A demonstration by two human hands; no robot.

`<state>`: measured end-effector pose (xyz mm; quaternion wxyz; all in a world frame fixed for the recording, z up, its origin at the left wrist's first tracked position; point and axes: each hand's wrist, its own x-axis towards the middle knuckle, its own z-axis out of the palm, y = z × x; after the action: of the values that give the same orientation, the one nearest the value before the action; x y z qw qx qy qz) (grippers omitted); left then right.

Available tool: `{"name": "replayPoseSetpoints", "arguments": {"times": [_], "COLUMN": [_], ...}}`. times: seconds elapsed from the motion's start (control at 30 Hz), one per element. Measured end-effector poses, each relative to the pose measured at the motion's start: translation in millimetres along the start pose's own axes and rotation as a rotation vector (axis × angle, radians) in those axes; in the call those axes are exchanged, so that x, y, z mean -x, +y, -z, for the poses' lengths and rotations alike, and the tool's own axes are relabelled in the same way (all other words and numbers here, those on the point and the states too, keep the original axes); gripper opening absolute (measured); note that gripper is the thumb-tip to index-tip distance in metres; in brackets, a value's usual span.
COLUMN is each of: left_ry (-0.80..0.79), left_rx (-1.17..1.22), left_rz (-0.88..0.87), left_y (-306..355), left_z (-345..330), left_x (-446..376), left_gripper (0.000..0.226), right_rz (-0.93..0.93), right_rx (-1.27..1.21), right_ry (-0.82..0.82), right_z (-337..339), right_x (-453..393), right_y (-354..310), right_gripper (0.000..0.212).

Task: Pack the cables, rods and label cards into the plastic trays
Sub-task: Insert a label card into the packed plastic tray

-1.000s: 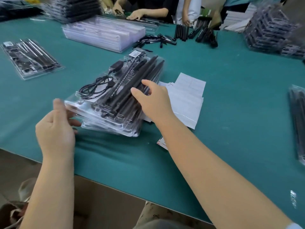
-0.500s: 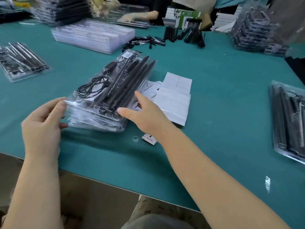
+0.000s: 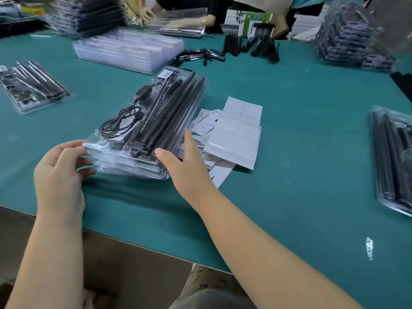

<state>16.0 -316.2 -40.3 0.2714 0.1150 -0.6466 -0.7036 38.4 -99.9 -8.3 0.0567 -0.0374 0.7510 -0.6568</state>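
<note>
Since a second ago the right hand [image 3: 189, 166] has slid off the rods to the stack's near-right corner. At 9 o'clock of the stack of trays [image 3: 142, 139], the left hand [image 3: 60, 172] pinches its near-left corner; the right hand lies open, thumb against the edge. To square it well, press both sides evenly. Top tray seems full: coiled cable [image 3: 120, 123], rods [image 3: 169, 112]. Label cards [image 3: 234, 134] lie at 3 o'clock on the counter [image 3: 301, 130].
</note>
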Motion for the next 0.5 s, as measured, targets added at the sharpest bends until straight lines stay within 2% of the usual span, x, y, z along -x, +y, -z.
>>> {"name": "replayPoseSetpoints", "arguments": {"times": [0.17, 0.27, 0.5], "left_ry": [-0.196, -0.264, -0.010], "left_rx": [-0.223, -0.272, -0.088], "left_rz": [-0.012, -0.067, 0.166], "left_y": [-10, -14, -7], "left_z": [-3, -3, -10], "left_x": [-9, -11, -10], "left_gripper": [0.046, 0.051, 0.037], "right_rz": [-0.045, -0.064, -0.067], "right_rx": [0.027, 0.014, 0.118], "right_ry": [-0.070, -0.125, -0.154], "right_z": [-3, -4, -8], "right_x": [-1, -2, -12], "right_y": [1, -2, -2], "right_gripper": [0.079, 0.082, 0.080]}}
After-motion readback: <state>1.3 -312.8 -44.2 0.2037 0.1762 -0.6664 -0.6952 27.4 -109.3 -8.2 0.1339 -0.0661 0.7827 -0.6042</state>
